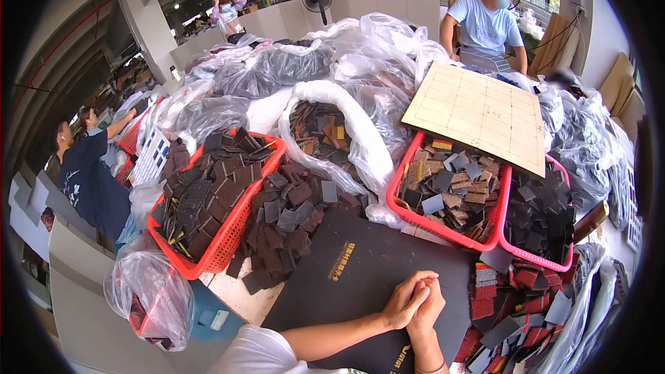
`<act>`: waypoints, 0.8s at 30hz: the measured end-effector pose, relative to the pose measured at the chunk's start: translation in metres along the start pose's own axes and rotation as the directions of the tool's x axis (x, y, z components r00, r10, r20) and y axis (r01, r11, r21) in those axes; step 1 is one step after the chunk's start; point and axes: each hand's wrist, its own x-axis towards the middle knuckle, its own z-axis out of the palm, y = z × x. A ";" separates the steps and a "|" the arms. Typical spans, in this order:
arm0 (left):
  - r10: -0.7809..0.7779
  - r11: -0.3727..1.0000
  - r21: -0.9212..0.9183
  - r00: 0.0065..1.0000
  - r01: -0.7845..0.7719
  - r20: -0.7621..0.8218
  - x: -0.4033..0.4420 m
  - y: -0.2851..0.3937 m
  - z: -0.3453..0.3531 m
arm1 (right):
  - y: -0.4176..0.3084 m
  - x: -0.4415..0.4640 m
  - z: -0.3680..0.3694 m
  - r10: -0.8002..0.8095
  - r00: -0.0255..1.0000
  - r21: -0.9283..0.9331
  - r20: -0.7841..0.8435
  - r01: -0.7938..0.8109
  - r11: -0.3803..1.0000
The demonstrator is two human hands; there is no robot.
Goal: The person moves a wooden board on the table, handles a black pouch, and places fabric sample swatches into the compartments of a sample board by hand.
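My left hand (404, 303) and my right hand (429, 308) are clasped together, fingers folded against each other. No object shows between them. They rest over a large black folder (388, 256) with gold lettering, which lies flat in front of me. Just right of the hands is a heap of red, black and grey sample pieces (523, 305). Beyond the folder's left edge lies a pile of dark brown and grey pieces (287, 218).
A red basket (208, 263) of dark pieces stands left; another red basket (443, 232) and a pink basket (537, 260) stand right. A marked board (481, 114) lies across them. Bulky clear plastic bags (374, 55) fill the back. Other people are at the far sides.
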 end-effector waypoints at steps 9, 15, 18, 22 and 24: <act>-0.030 0.999 -0.026 1.000 0.030 0.008 0.002 0.002 0.000 | 0.186 -0.101 0.128 -0.055 0.975 -0.467 0.214 0.152 0.871; -0.051 0.998 -0.025 0.999 0.052 0.017 0.000 0.000 0.001 | -0.013 0.006 -0.011 0.020 0.998 0.018 0.052 -0.021 1.000; -0.036 0.999 -0.016 0.999 0.036 0.002 0.001 -0.005 0.003 | -0.044 0.024 -0.028 0.019 1.000 0.060 0.013 -0.019 0.998; -0.019 1.000 -0.014 1.000 0.018 -0.023 0.000 -0.006 0.004 | -0.046 0.028 -0.028 0.053 0.999 -0.048 -0.005 -0.053 0.997; 0.004 1.000 -0.006 0.999 -0.004 -0.046 0.000 -0.008 0.007 | -0.049 0.027 -0.028 0.038 0.997 0.025 -0.062 -0.036 0.999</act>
